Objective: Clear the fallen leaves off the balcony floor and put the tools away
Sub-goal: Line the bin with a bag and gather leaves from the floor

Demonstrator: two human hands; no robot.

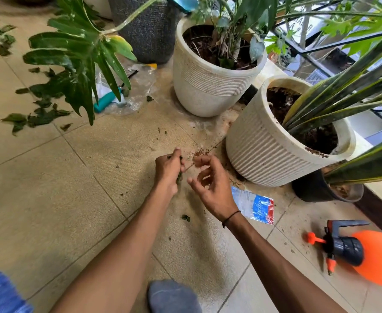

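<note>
Two ribbed pots (210, 86) (273, 150) stand on the floor (50, 177), one behind and left of the other. Leaves (38, 102) lie far left. A wrapper (255, 205) lies before the nearer pot; a sprayer (352, 247) lies right of it.

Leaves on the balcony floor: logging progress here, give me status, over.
Left hand grips picked-up leaf bits; right hand open, empty. Leaf pile uncleared, far left. Orange sprayer still out.
</note>
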